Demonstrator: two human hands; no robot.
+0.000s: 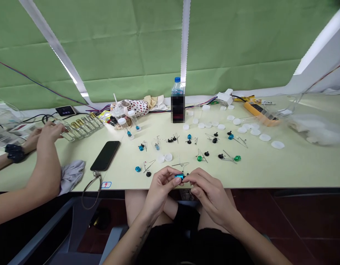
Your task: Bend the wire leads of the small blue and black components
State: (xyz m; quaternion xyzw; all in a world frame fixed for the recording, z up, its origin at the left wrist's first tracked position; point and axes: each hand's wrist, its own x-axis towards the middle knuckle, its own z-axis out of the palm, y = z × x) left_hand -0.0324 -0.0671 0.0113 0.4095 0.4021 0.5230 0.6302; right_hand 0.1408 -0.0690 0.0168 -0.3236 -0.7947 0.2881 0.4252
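Above the table's front edge, my left hand [161, 187] pinches a small shiny blue cylinder [179, 176] between thumb and fingers. My right hand [210, 191] is closed at the cylinder's right end, its fingertips on a small black piece [183, 177] there; whether the two parts are joined is hard to tell. Just beyond my hands lie thin bent metal wires [181, 163]. Around them are small sets of wires, black knob-like pieces [148, 174] and faceted parts, such as a blue one [138, 169] and a green one [199, 158].
White round caps [265, 137] and clear tubes lie at the back right, near a yellow-orange meter [262, 114]. A bottle [177, 103] stands behind. To the left are a phone [105, 156], a grey cloth [72, 176] and another person's hands [49, 132] at glass vials [81, 127].
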